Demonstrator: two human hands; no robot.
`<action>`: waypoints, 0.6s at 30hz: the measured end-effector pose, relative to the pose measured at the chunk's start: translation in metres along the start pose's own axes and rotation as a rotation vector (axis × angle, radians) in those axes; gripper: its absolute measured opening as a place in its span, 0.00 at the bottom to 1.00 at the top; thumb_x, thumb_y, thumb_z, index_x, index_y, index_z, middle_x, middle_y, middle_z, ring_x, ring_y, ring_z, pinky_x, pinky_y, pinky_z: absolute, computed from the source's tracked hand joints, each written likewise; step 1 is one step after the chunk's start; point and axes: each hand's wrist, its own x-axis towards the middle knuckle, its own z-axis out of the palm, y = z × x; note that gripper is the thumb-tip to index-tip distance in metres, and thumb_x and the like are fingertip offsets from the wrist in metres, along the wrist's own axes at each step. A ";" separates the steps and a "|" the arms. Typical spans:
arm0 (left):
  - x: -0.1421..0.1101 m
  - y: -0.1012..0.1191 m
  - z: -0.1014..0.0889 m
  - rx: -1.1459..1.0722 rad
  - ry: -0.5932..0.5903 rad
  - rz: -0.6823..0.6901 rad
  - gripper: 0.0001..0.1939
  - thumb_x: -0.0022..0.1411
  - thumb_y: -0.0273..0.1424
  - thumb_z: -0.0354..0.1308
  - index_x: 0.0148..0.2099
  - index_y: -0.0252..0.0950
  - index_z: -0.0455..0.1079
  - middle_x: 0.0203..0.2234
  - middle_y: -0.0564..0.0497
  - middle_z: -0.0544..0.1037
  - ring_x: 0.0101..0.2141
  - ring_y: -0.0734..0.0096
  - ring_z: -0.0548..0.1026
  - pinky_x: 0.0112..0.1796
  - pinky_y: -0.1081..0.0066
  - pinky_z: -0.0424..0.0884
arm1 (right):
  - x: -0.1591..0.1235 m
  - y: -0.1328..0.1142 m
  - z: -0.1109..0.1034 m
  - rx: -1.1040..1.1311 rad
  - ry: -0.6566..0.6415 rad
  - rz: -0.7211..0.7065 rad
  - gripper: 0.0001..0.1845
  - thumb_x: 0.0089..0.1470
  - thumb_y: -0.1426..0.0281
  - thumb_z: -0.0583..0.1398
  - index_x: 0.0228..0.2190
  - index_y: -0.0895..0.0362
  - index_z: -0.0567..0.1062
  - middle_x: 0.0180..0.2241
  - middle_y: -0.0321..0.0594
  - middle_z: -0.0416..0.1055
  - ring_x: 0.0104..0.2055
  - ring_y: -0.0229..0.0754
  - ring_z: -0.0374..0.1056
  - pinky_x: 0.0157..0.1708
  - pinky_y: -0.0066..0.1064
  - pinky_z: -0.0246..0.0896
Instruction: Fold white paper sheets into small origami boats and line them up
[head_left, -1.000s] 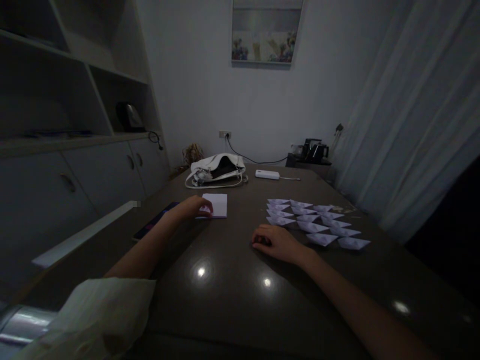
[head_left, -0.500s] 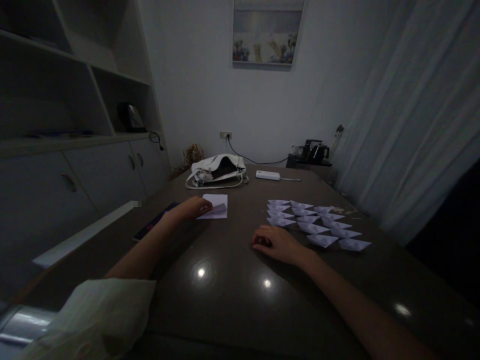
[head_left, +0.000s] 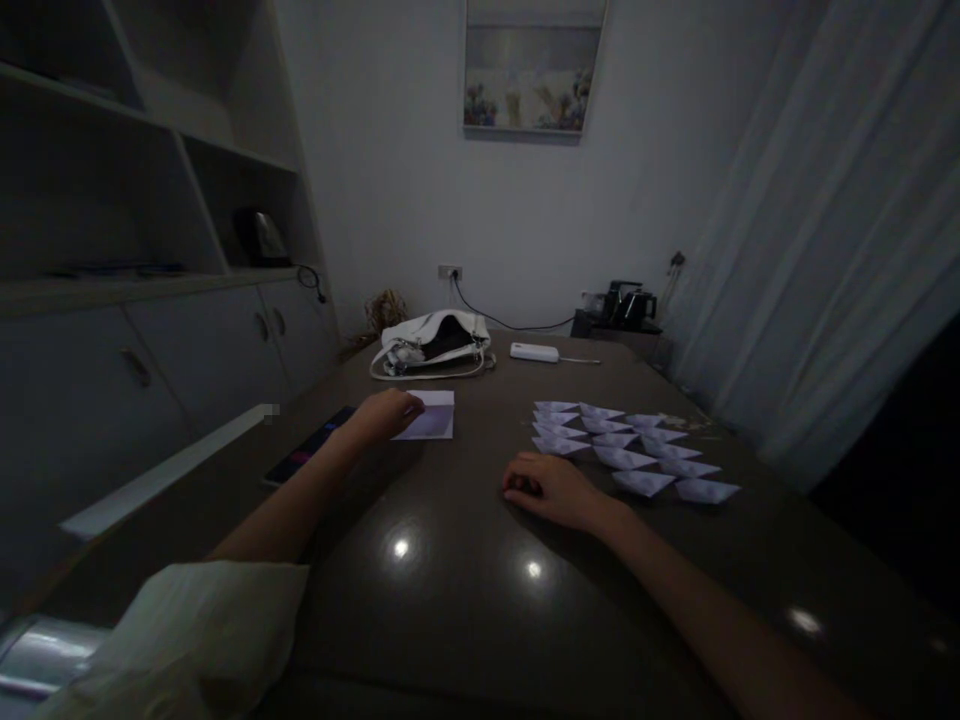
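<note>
The left hand point(head_left: 388, 412) pinches the white paper point(head_left: 439, 422), one sheet perhaps partly raised beside the grip. The right hand point(head_left: 553, 488) is loosely curled, part-open and empty, near paper boats point(head_left: 622, 458).

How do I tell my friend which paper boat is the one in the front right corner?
On the dark table, look beside the right hand for the group of white paper boats. The boat you mean sits at its near right corner. Only one other boat shares its front row, just to the left, and none reaches farther right.
</note>
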 end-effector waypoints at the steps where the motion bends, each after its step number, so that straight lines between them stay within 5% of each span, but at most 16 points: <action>1: -0.001 0.004 -0.002 0.012 0.021 -0.013 0.16 0.63 0.33 0.47 0.47 0.38 0.73 0.42 0.44 0.78 0.41 0.58 0.74 0.39 0.67 0.67 | 0.000 0.000 0.000 -0.002 0.003 -0.003 0.05 0.53 0.70 0.59 0.34 0.56 0.72 0.32 0.36 0.67 0.30 0.35 0.62 0.29 0.25 0.54; 11: -0.016 0.071 -0.006 -0.010 0.013 0.167 0.17 0.62 0.37 0.48 0.33 0.35 0.76 0.27 0.42 0.79 0.29 0.61 0.75 0.30 0.70 0.63 | 0.000 -0.005 0.001 -0.033 0.052 -0.038 0.04 0.54 0.70 0.58 0.33 0.56 0.71 0.35 0.39 0.68 0.37 0.39 0.64 0.36 0.29 0.57; 18: -0.024 0.088 -0.008 -0.258 -0.048 0.349 0.18 0.63 0.36 0.48 0.29 0.34 0.74 0.19 0.50 0.73 0.21 0.72 0.68 0.24 0.75 0.57 | 0.000 -0.002 0.005 -0.086 0.131 0.008 0.06 0.51 0.68 0.60 0.33 0.56 0.69 0.35 0.39 0.68 0.38 0.42 0.64 0.37 0.32 0.58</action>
